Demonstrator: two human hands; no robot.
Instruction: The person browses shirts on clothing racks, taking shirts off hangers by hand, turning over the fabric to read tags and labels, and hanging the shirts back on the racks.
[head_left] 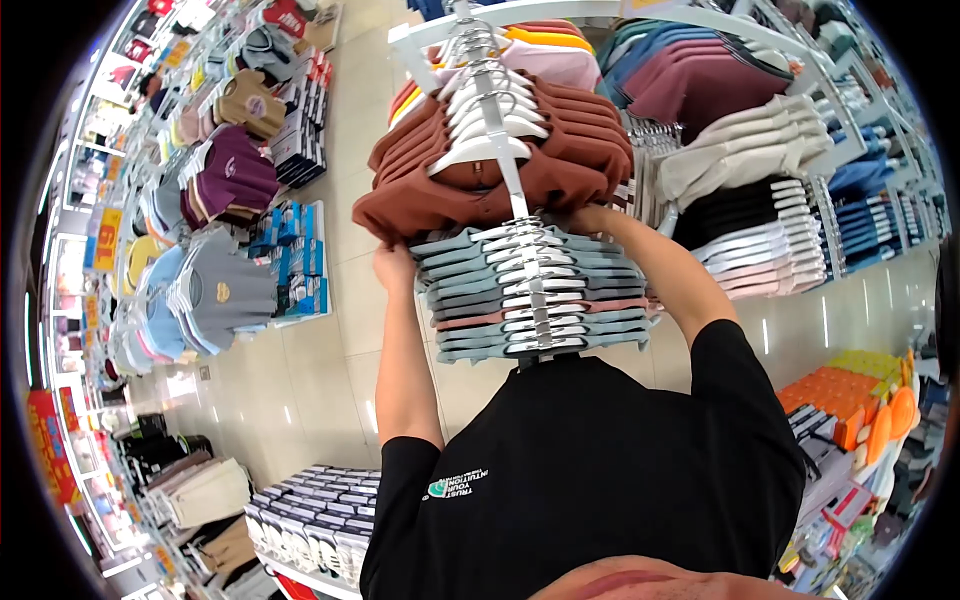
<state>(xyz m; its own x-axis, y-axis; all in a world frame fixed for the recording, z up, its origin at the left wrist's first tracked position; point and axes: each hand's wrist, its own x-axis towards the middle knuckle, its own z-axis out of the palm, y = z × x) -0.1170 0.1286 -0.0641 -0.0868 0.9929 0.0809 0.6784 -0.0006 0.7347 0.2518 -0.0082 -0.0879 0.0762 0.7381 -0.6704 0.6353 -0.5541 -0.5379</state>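
Rust-brown shirts (pixel 400 165) hang on white hangers along a metal rail (pixel 508 170) that runs toward the body. Nearer, a dense row of grey-green shirts (pixel 465 290) hangs on the same rail, with one pinkish shirt (pixel 465 320) among them. My left hand (pixel 396 266) is at the left edge of the front brown shirt, its fingers closed around the fabric. On the opposite side, my right hand (pixel 592 220) reaches between the brown and grey-green shirts. Its fingertips are hidden by the clothes.
Shirts in several colours hang on racks at the left (pixel 215 285) and right (pixel 750 240). Boxed goods (pixel 320 510) fill a low shelf at the lower left. Orange items (pixel 830 395) lie at the lower right. A tiled floor (pixel 350 270) runs between the displays.
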